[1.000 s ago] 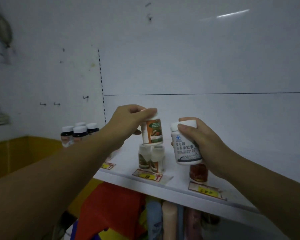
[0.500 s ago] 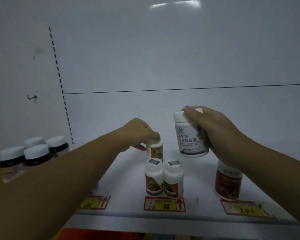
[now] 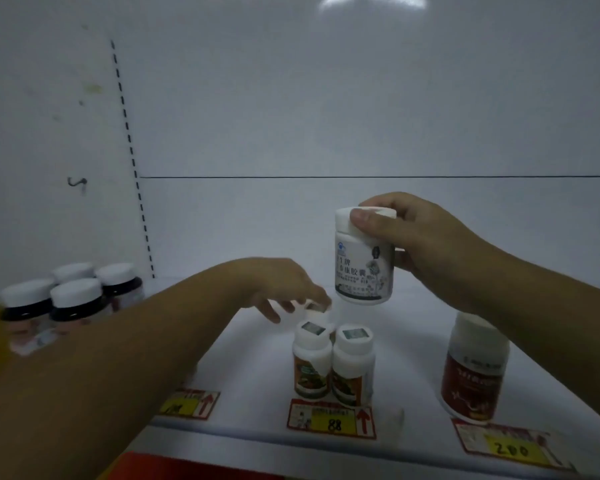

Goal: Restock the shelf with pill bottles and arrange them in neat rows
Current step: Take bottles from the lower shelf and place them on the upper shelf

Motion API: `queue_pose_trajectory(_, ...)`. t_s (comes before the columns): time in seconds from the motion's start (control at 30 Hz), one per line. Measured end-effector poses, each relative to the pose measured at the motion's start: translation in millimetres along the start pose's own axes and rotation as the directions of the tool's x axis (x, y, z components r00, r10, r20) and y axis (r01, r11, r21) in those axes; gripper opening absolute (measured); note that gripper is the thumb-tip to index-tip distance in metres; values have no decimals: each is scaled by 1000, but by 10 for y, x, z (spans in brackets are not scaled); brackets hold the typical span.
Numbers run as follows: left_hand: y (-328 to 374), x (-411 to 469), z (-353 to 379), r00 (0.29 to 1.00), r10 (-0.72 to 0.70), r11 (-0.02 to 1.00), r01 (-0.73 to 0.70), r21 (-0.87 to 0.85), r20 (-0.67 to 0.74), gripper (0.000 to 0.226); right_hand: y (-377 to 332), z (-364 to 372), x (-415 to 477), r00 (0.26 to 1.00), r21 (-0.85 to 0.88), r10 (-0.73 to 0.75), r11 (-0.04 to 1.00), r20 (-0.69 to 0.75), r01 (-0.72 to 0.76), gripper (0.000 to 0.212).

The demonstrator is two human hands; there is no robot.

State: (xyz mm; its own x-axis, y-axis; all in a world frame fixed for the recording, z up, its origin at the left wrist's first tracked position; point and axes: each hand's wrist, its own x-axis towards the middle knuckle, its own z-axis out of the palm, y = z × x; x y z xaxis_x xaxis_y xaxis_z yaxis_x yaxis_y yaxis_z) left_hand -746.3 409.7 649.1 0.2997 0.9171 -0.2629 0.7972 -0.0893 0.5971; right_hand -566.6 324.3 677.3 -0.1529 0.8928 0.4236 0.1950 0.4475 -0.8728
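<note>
Spanning the frame, the flat white shelf (image 3: 409, 362) carries its stock close to the front lip, so there is little margin for a slip. At its right end, the big red-labelled pill bottle with a white cap (image 3: 473, 372) stands partly under the right forearm, and a dropped wrist could knock it forward off the edge.

The right hand (image 3: 426, 240) grips a white plastic pill bottle with a grey printed label (image 3: 362, 265) in the air above the shelf, thumb on the cap and fingers curled behind. Held mostly near its top, the bottle could swing or slip and land on the row below.

The left hand (image 3: 284, 289), fingers loosely spread and holding nothing, hovers over a small white-capped bottle (image 3: 315, 308). That bottle stands behind a pair of small orange-labelled pill bottles (image 3: 310, 362), and blur hides whether a fingertip touches its cap. These narrow bottles stand pressed together, so one nudge from those fingers may topple all three.
</note>
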Motion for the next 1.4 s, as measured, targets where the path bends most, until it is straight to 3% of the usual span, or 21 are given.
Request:
queue_pose_trajectory(0.17, -338, -460, -574, 950, 56, 997, -40, 60, -306, 34, -53, 359, 186, 993, -110, -52, 992, 105, 63, 72)
queue_pose_trajectory(0.27, -619, -705, -756, 925, 59, 988, 1, 157, -376, 40, -81, 664, 247, 984, -231, -73, 967, 161, 110, 64)
queue_pose_trajectory(0.4, -893, -796, -785, 935, 111, 910, 41, 412, -338, 46, -22, 1106, 374, 963, -577, -37, 794, 268, 191, 50)
queue_pose_trajectory(0.57, -1161, -721, -794, 957, 193, 808, -29, 589, -217, 46, 258, 1482, 492, 945, -767, 154, 627, 289, 133, 49)
queue_pose_trajectory(0.8, -1348, -653, -913, 928, 337, 755, -167, 633, -157, 46, 474, 1665, 417, 947, -731, 244, 682, 210, -13, 41)
queue_pose_trajectory(0.97, -1206, -586, -944, 927, 363, 700, -203, 685, -97, 52, 514, 1676, 336, 952, -769, 262, 637, 160, -46, 65)
queue_pose_trajectory(1.03, -1053, -557, -932, 926, 370, 681, -212, 701, -80, 57, 458, 1552, 295, 980, -846, 182, 532, 85, -25, 70)
queue_pose_trajectory(1.13, -753, -558, -869, 907, 405, 680, -214, 702, -115, 68, 278, 1192, 221, 993, -980, 98, 197, 60, 40, 71)
queue_pose_trajectory(1.17, -639, -572, -823, 892, 435, 672, -226, 705, -128, 71, 217, 1057, 175, 992, -990, 111, 133, 57, 42, 72)
queue_pose_trajectory(1.3, -209, -653, -525, 815, 565, 601, -300, 741, -128, 67, 51, 628, -153, 994, -994, 99, 108, 34, 24, 74)
queue_pose_trajectory(1.4, 122, -741, -194, 800, 596, 580, -363, 729, -75, 64, -8, 282, -598, 995, -998, 93, 65, 28, 22, 74)
